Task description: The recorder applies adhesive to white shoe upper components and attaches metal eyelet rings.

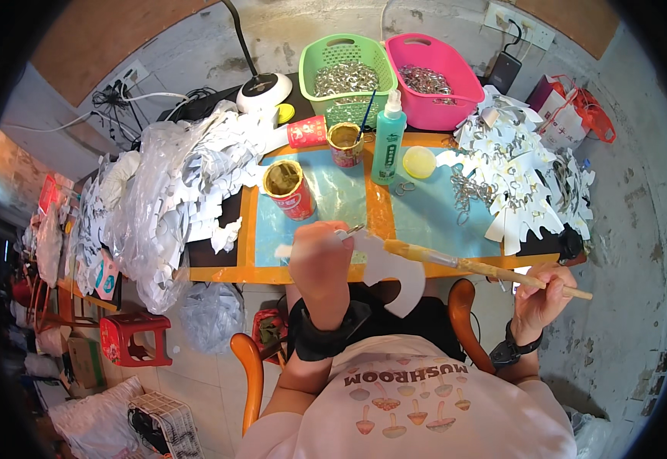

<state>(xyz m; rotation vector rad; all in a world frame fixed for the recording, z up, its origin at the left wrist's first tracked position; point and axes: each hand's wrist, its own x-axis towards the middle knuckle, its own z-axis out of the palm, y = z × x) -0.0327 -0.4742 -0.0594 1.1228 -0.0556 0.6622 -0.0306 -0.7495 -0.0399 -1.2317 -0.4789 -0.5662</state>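
My left hand is closed on a white cut-out piece with a curved edge, in front of the table edge. A small metal fitting shows at its fingers. My right hand grips the wooden handle of a brush. The yellowish bristles lie over or against the white piece; contact cannot be told. Beyond my left hand stands a red paper cup with brownish paste inside. Behind it a second cup of paste holds a thin blue stick.
White pieces and clear plastic heap at left; white pieces with metal fittings heap at right. Green and pink baskets hold metal parts. A green spray bottle, yellow tub and loose metal rings stand between.
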